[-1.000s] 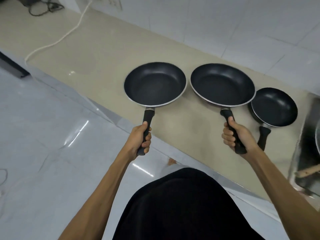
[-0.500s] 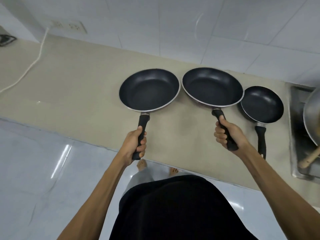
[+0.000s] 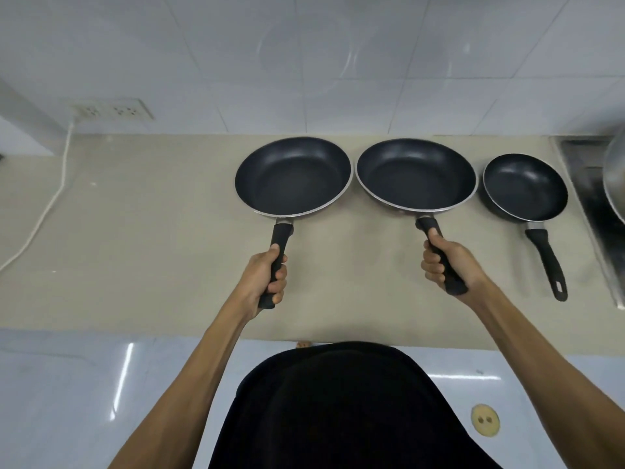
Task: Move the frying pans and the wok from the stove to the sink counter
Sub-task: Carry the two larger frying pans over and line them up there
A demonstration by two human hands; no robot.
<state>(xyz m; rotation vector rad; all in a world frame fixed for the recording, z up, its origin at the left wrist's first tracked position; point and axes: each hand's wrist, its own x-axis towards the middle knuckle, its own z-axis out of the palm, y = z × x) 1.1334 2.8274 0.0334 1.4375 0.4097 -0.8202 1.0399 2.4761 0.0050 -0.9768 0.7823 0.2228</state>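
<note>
Two empty frying pans (image 3: 293, 177) (image 3: 416, 174), handles gripped by left hand (image 3: 265, 277) and right hand (image 3: 448, 265); a third (image 3: 525, 187) empty alongside.

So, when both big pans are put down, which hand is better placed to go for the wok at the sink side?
Probably the right hand. It holds the middle pan, nearer the sink, where a grey metal rim, likely the wok, shows. The left hand is farther away.
</note>
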